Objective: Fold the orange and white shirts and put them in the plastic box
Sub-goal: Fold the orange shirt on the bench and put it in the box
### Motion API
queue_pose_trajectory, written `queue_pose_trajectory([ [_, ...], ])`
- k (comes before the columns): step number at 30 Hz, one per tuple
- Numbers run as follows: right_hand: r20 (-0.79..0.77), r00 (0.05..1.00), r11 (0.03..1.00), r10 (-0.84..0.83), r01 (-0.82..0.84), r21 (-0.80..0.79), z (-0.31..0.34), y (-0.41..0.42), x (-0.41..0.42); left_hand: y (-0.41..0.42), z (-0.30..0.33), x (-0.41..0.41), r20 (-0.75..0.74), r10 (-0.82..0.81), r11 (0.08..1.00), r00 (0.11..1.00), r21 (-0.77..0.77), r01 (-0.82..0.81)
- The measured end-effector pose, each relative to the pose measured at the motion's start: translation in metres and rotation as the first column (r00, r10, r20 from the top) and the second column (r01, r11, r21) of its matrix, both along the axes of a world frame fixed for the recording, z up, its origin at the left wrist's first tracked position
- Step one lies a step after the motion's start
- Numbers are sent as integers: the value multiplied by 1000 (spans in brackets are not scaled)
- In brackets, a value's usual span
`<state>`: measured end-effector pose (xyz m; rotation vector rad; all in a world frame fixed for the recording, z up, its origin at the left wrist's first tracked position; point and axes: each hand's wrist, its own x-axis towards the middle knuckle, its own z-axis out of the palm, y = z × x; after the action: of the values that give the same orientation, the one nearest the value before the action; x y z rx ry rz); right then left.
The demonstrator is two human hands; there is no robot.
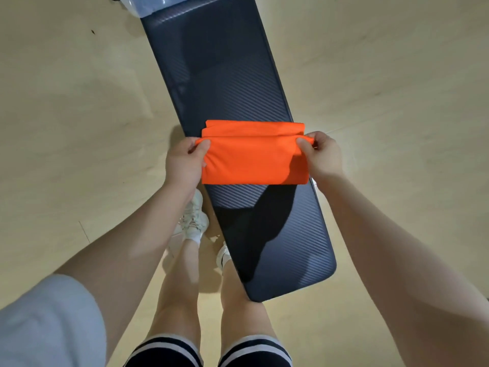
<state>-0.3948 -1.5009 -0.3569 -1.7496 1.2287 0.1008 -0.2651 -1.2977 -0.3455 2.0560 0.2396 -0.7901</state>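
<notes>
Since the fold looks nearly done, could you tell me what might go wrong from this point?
1. The left hand and right hand pinch only the corners of the top flap of the orange shirt, so the layers beneath could slide apart when it is lifted.
2. The shirt spans the whole width of the narrow dark bench, so an edge could slip off the side.
3. The plastic box sits at the far end, barely in view; the carry could loosen the fold.

I see a plain orange shirt on a dark navy bench with fine diagonal ribbing; floor beige.
</notes>
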Motion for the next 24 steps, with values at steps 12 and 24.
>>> queue_pose_trajectory([
  [12, -283, 596, 414, 752, -760, -502, -23, 98, -22, 14, -44, -38, 281, -960, 195, 9, 643, 740],
  [24, -316, 815, 713, 485, -578, -396, -20, 21, 4, -19, -34, 27, 246, -930, 366, 272, 599, 712],
])
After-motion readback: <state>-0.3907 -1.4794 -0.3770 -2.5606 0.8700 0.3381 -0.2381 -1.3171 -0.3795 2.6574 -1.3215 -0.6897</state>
